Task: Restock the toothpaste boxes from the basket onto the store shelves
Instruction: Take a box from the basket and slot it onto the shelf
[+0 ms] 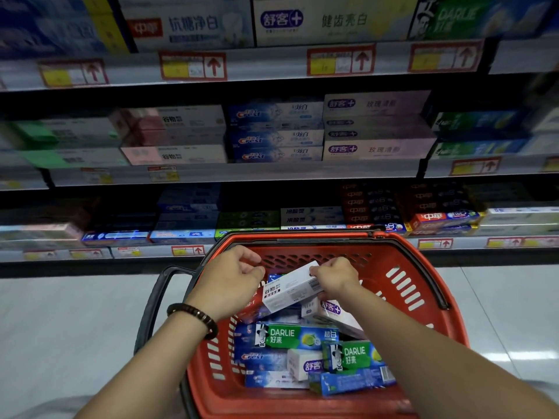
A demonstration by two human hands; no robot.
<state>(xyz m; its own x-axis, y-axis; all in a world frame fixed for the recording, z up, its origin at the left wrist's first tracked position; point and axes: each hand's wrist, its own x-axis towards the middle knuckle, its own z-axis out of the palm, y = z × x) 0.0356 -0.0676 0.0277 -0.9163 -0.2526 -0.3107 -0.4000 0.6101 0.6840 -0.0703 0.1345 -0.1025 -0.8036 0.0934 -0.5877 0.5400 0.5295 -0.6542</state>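
Note:
A red plastic basket (405, 267) sits on the floor below me, filled with several toothpaste boxes, among them green Darlie boxes (290, 337) and a blue Crest box (260, 356). Both of my hands are over the basket's far half. My right hand (334, 278) grips the right end of a white toothpaste box (287, 290), which is tilted above the pile. My left hand (233, 279), with a dark bead bracelet on the wrist, has its fingers curled at the box's left end; whether it touches the box is unclear.
Store shelves (272, 173) packed with toothpaste boxes rise in front of the basket in three tiers, with red-and-yellow price tags on their edges. The basket's black handles (151, 303) hang down at both sides. Pale glossy floor lies to the left and right.

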